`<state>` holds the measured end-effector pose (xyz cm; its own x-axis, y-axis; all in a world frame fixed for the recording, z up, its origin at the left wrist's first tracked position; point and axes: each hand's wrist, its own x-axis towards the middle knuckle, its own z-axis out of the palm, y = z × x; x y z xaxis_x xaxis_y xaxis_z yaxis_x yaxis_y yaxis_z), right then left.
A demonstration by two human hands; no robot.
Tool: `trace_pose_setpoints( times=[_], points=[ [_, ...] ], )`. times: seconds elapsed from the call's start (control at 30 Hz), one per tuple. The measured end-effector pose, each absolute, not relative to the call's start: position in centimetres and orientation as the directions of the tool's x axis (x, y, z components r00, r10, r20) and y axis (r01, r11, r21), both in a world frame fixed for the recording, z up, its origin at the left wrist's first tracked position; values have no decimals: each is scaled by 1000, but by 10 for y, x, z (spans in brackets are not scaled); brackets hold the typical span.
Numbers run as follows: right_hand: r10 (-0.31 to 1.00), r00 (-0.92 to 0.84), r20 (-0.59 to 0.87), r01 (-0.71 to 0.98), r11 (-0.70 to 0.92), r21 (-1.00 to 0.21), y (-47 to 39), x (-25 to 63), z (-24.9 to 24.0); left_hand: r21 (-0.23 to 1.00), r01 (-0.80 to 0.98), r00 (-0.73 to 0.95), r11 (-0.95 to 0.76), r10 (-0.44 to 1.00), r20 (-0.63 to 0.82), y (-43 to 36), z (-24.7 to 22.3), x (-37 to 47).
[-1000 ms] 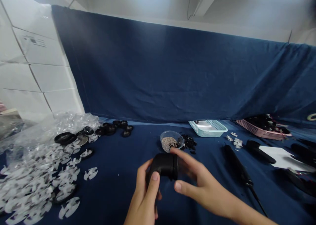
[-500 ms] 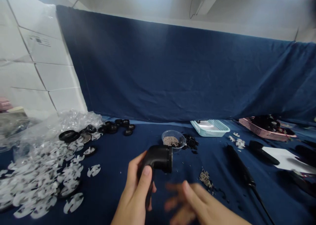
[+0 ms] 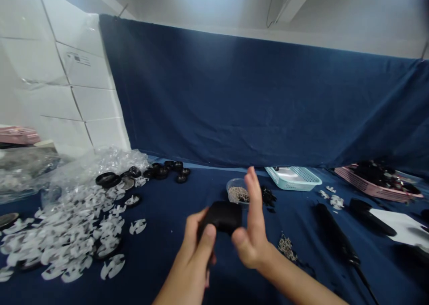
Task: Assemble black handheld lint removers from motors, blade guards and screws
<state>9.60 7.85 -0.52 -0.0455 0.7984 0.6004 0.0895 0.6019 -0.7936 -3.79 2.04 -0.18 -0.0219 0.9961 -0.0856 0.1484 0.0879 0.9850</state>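
While the left hand (image 3: 196, 256) is gripping a black elbow-shaped part (image 3: 221, 216) with fingers and thumb wrapped around its lower end, the right hand (image 3: 251, 233) is standing upright against the part's open right end, palm facing it and fingers stretched up, holding nothing. Whether the palm is actually pressing on the part is hard to tell from this angle. Both hands are hovering over a table covered in blue cloth (image 3: 167, 251), and the part is sitting above the cloth near the middle of the view. Just behind the right fingers, a small clear cup of tiny metal beads (image 3: 237, 192) is resting on the cloth, with a heap of small black bits (image 3: 268, 197) beside it. A little spill of beads (image 3: 286, 247) is lying to the right of the right wrist. White cut-out pieces (image 3: 77, 224) and black round caps (image 3: 164, 170) are lying spread to the left, near crumpled clear plastic (image 3: 94, 164). A pale green basket (image 3: 293, 178) and a pink basket (image 3: 378, 180) are sitting further back on the right.
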Motion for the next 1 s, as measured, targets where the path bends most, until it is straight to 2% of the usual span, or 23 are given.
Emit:
trace_pose_setpoints(
  times=[0.03, 0.07, 0.17, 0.2, 0.3, 0.37, 0.53, 0.67, 0.73, 0.8, 0.87, 0.97, 1.0],
  points=[
    [772, -69, 631, 88, 635, -767, 82, 93, -5, 985, 125, -10, 118, 993, -117, 20, -2, -39],
    [770, -87, 632, 82, 638, -766, 86, 88, -4, 988, 129, -41, 86, 996, -81, 21, -1, -41],
    [850, -50, 525, 62, 527, -848, 96, 70, 0, 966, 229, -169, -119, 973, 159, 30, 2, -50],
    [854, -26, 520, 66, 521, -851, 99, 66, 1, 964, 234, -164, -126, 972, 167, 34, 3, -54],
    [816, 4, 577, 65, 576, -815, 101, 62, 2, 990, 141, -33, 12, 999, -8, 41, 7, -62],
    [795, 9, 606, 39, 606, -795, 99, 60, 2, 993, 120, -6, 16, 1000, -16, 40, 6, -62],
    [865, 94, 494, -73, 500, -863, 93, 33, 9, 926, 281, -199, -251, 929, 312, 33, -2, -68],
    [910, 2, 414, -163, 409, -898, 103, -13, 20, 848, 434, -233, -304, 871, 432, 32, -6, -101],
    [923, -82, 375, -176, 357, -917, 113, -43, 23, 882, 404, -295, -244, 877, 378, 33, -5, -124],
    [923, -177, 343, -160, 316, -935, 119, -72, 27, 967, 225, -406, -122, 890, 207, 37, -1, -154],
    [902, -284, 326, -143, 296, -944, 119, -90, 31, 1000, 17, -493, -9, 870, 16, 41, 4, -194],
    [826, -438, 354, -63, 365, -929, 113, -75, 35, 999, -45, -625, 8, 780, -34, 45, 18, -272],
    [787, -479, 389, 56, 470, -881, 113, -58, 34, 999, -36, -680, -1, 733, -23, 45, 24, -298]
  ],
)
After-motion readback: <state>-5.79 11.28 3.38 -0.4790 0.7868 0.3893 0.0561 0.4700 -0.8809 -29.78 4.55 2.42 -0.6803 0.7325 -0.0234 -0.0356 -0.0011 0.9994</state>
